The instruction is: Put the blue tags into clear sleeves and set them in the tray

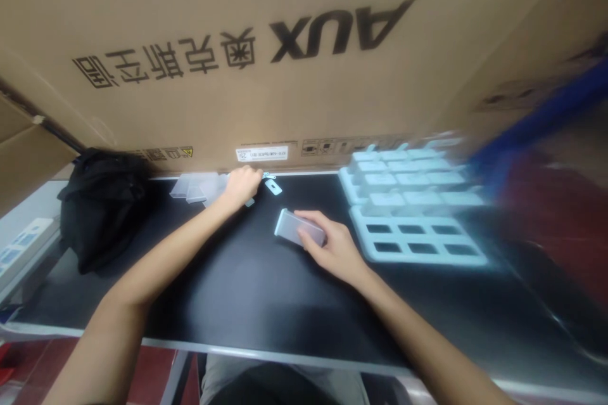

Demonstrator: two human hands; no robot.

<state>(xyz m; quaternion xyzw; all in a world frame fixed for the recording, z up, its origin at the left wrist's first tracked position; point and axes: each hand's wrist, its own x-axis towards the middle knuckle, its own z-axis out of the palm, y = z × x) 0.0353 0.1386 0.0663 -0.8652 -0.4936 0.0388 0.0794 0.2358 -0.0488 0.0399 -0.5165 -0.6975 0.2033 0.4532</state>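
In my right hand [332, 243] is a small clear plastic box [295, 229] with a light-blue rim at its left end, held tilted above the dark tabletop. My left hand [244, 183] reaches to the back of the table, its fingers closed beside several small light-blue pieces. One flat light-blue piece with a hole [273, 187] lies just right of those fingers. What the left fingertips hold, if anything, is hidden. Several clear plastic boxes [194, 188] lie left of that hand, partly behind it.
A light-blue rack with rectangular openings [422, 220] stands on the right, with several light-blue-topped pieces in its rear rows. A black cloth bag [102, 208] sits at the left. Behind the table [228, 303] rises a large cardboard box [285, 101]. A blue post [546, 113] slants at the right.
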